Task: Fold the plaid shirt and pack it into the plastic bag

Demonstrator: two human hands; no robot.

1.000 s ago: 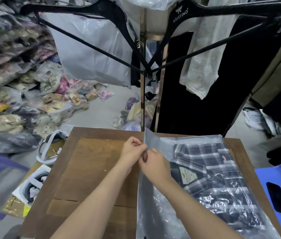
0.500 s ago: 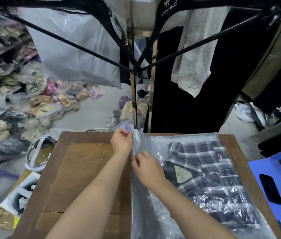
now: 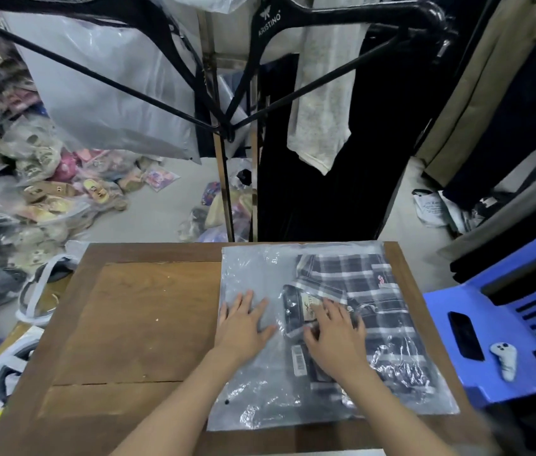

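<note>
The folded plaid shirt (image 3: 368, 291), dark grey with white checks, lies inside the clear plastic bag (image 3: 253, 268) on the right half of the wooden table (image 3: 135, 324). The bag lies flat. My left hand (image 3: 243, 320) rests palm down, fingers spread, on the bag's empty left part. Palm down too, my right hand (image 3: 334, 337) lies on the bag over the shirt's collar and label. Neither hand grips anything.
Black hangers (image 3: 194, 77) and hanging clothes (image 3: 322, 93) on a rack stand just behind the table. A blue plastic stool (image 3: 503, 314) at the right carries a black phone (image 3: 465, 335) and a white controller (image 3: 505, 360). Bagged goods (image 3: 29, 192) pile up on the floor at left.
Both hands let go of the bag's left edge, which they pinched upright. The bag now lies flat, and both palms have come down on top of it.
</note>
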